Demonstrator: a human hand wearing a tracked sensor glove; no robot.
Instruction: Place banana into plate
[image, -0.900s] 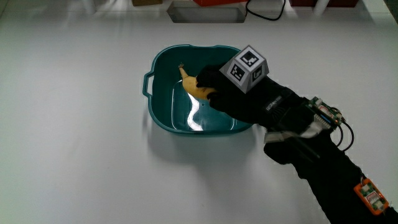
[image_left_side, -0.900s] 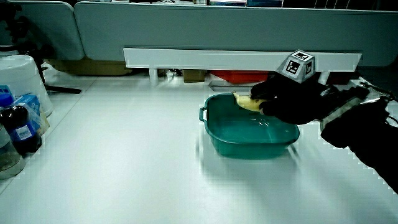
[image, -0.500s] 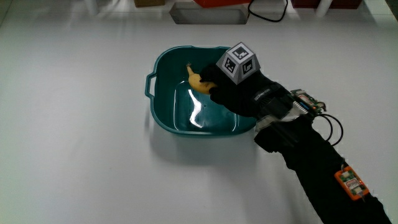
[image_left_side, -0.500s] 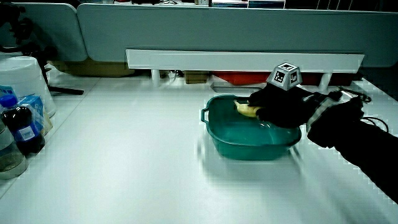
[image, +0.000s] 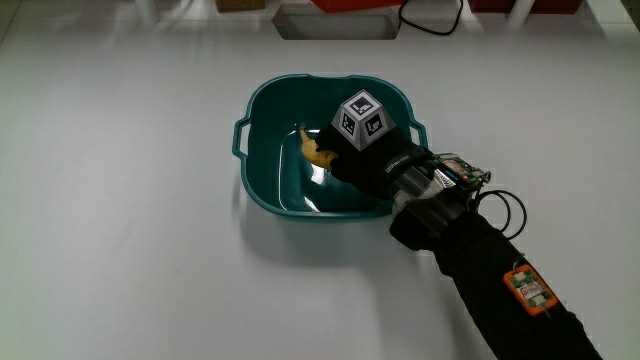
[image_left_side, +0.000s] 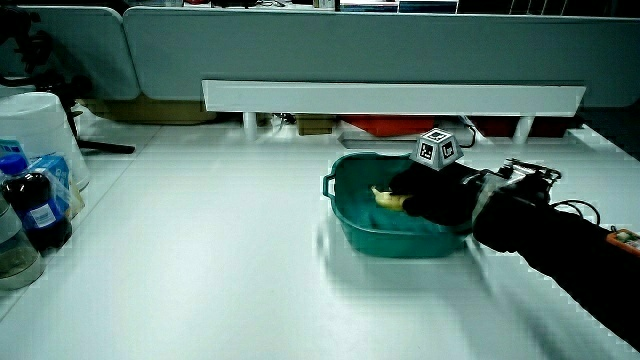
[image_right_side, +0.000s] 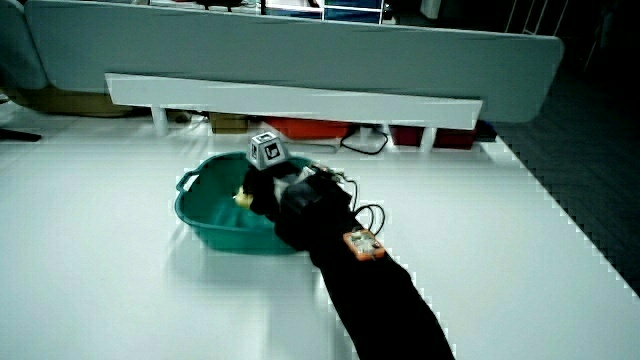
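Note:
A teal basin-like plate (image: 262, 175) (image_left_side: 350, 225) (image_right_side: 205, 228) with small handles stands in the middle of the white table. The yellow banana (image: 315, 151) (image_left_side: 386, 198) (image_right_side: 243, 198) is low inside it, close to its floor. The gloved hand (image: 368, 158) (image_left_side: 430, 196) (image_right_side: 270, 192), with the patterned cube on its back, reaches down into the plate and its fingers are curled round the banana. Most of the banana is hidden by the glove; only its stem end shows.
A white rail (image_left_side: 390, 97) (image_right_side: 290, 100) runs along the low partition. At the table's edge in a side view stand a dark bottle (image_left_side: 36, 210), a white bucket (image_left_side: 35, 125) and a blue-capped bottle (image_left_side: 8, 160). A black cable (image: 430, 15) lies near the partition.
The hand has sunk from the plate's rim down into the plate, carrying the banana lower and toward the plate's middle. The forearm followed it over the rim.

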